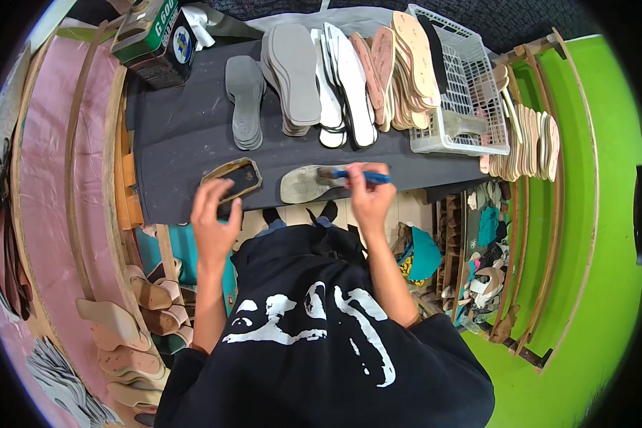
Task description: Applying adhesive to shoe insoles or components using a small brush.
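A grey shoe sole [301, 187] lies flat near the table's front edge. My right hand [369, 200] is closed round a brush [374, 177] with a blue handle, and its bristles rest on or just over the sole. To the left, a shallow container [255, 171] with a crusted, tan rim and a dark inside stands on the table. My left hand [217, 217] is at its near left side, fingers apart and curved; whether they touch the rim I cannot tell.
Behind the work lie a grey sole [245, 100], stacked grey soles [296, 75], white soles [349, 85] and pinkish-tan insoles [414, 60]. A white plastic basket [471, 85] stands at the far right, a green-and-black can [157, 43] at the far left. Wooden racks flank the table.
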The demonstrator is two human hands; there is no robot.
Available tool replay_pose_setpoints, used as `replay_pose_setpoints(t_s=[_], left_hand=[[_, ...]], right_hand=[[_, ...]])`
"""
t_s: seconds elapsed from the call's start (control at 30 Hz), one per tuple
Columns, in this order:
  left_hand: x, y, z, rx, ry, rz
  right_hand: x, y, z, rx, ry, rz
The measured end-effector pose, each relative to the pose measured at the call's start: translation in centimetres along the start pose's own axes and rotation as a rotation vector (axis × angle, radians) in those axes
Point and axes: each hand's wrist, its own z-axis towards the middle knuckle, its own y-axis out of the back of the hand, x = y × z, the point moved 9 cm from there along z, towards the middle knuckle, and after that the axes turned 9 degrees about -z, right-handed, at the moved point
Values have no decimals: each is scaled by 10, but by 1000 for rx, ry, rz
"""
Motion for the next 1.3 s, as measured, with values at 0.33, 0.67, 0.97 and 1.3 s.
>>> replay_pose_setpoints(t_s=[0.33,0.67,0.97,1.3], left_hand=[[55,-140,-49,313,571,-173],[85,-167,-44,259,693,-474],[93,-175,-42,291,726,-569],[104,-175,-49,322,728,-567]], right_hand=[[-22,15,21,34,5,-332],[-53,100,38,-197,-73,-292],[-57,-3,32,106,0,-137],[-67,102,43,-215,-101,-157]])
